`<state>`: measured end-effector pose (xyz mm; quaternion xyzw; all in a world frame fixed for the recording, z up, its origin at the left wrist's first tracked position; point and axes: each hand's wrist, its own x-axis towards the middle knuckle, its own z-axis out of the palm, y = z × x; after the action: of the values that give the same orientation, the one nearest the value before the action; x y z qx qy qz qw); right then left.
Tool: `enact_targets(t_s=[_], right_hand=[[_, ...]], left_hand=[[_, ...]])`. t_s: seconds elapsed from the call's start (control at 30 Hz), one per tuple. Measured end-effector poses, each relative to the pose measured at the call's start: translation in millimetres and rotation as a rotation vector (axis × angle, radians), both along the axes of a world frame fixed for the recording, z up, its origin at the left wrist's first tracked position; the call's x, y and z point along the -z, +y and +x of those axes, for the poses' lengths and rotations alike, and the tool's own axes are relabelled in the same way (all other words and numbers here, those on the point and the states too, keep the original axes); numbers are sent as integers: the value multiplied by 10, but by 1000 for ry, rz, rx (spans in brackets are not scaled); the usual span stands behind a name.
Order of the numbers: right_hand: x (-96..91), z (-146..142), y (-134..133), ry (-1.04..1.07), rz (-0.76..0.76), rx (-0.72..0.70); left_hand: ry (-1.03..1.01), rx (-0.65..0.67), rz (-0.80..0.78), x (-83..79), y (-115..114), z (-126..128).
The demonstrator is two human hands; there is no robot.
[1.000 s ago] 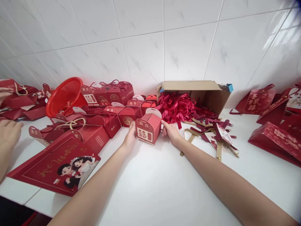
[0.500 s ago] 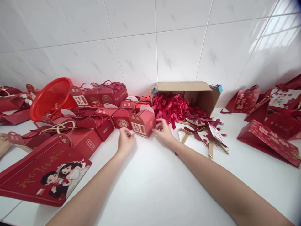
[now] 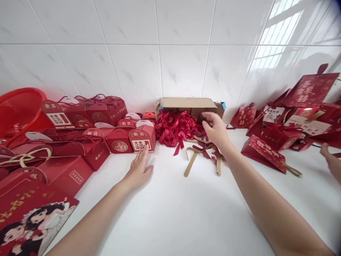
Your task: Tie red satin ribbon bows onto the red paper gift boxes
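My left hand (image 3: 140, 168) lies flat on the white counter (image 3: 170, 209), fingers stretched out, fingertips just short of a small red gift box (image 3: 142, 139) that stands in a row of similar boxes. My right hand (image 3: 216, 128) is raised in front of a cardboard box (image 3: 186, 104) lying on its side with red ribbons (image 3: 174, 127) spilling out. The fingers are loosely curled and apart, and nothing shows in them. Below that hand lie flat red paper pieces with gold handles (image 3: 206, 156).
Several red gift boxes (image 3: 87, 135) and a red plastic basket (image 3: 18, 108) fill the left side. A large flat red box with a cartoon couple (image 3: 26, 217) lies front left. Red paper bags (image 3: 279, 138) crowd the right; another person's hand (image 3: 330, 161) shows at the right edge.
Both hands let go of the small red box, which now stands in the row. My right hand rose toward the ribbon carton; my left hand flattened on the counter. The view swung right.
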<state>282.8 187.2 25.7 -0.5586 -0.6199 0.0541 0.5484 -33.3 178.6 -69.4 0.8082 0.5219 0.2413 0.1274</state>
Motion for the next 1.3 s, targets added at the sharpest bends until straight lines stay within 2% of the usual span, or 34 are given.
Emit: enact_targets(t_s=[0.07, 0.13, 0.27, 0.37, 0.53, 0.63, 0.7, 0.77, 0.87, 0.97, 1.17, 1.3], right_hand=[[94, 194, -33, -80, -194, -95], [249, 254, -33, -163, -314, -156], [562, 82, 4, -297, -411, -142], [667, -74, 6, -343, -371, -90], [635, -187, -39, -319, -205, -90], [649, -325, -85, -262, -84, -183], [712, -489, -135, -219, -20, -292], [808, -685, -211, -179, 17, -417], [951, -943, -361, -129, 45, -567], [1015, -1078, -505, -97, 63, -636], [926, -1086, -647, -72, 63, -699], [904, -1074, -669, -56, 62, -672]], left_hand=[[62, 33, -29, 16, 25, -6], [83, 47, -40, 13, 27, 2], [87, 28, -48, -24, -19, 29], [76, 13, -62, -49, -71, 30], [-43, 25, -77, -53, -125, 16], [-236, -46, -44, -61, -160, 63], [-412, -159, -19, -92, -206, 129], [-524, -210, -23, -146, -269, 206], [-552, -104, -66, -239, -380, 310], [-549, -8, -89, -298, -479, 380], [-554, 84, -98, -313, -561, 430], [-573, 152, -105, -295, -583, 444]])
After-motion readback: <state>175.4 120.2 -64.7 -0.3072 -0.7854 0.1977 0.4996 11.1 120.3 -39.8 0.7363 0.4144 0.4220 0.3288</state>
